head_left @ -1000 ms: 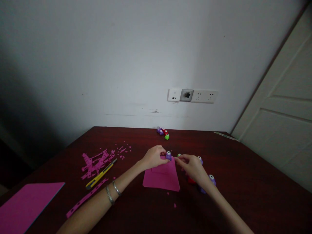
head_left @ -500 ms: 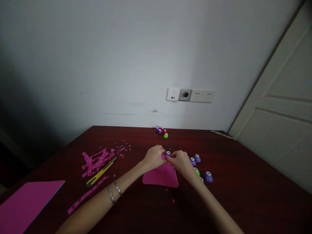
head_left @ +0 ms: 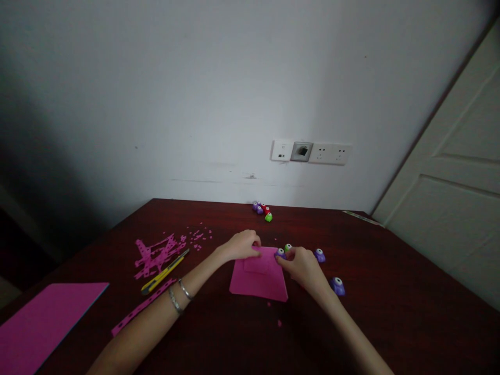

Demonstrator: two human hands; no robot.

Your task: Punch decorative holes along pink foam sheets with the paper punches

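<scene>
A pink paper sheet (head_left: 260, 289) lies on the table in front of me, with a smaller pink paper piece (head_left: 253, 265) over its upper part. My left hand (head_left: 242, 246) pinches that smaller piece at its upper edge. Just right of the sheet, my right hand (head_left: 302, 265) grips a small purple craft punch (head_left: 280, 253) with a white round button. Beside its fingers stands a green craft punch (head_left: 288, 247). Two more purple punches, one farther back (head_left: 319, 255) and one nearer (head_left: 337, 286), sit to the right of this hand.
Left of my arm lie a yellow utility knife (head_left: 164, 273), punched pink paper scraps (head_left: 154, 255), tiny cut-outs (head_left: 197, 237) and a punched strip (head_left: 142, 307). A large pink sheet (head_left: 54, 317) is at far left. Several punches (head_left: 260, 209) cluster by the wall.
My right hand has moved right with the purple punch, away from the paper. My left hand has shifted slightly left, and the smaller paper piece now lies lower on the sheet.
</scene>
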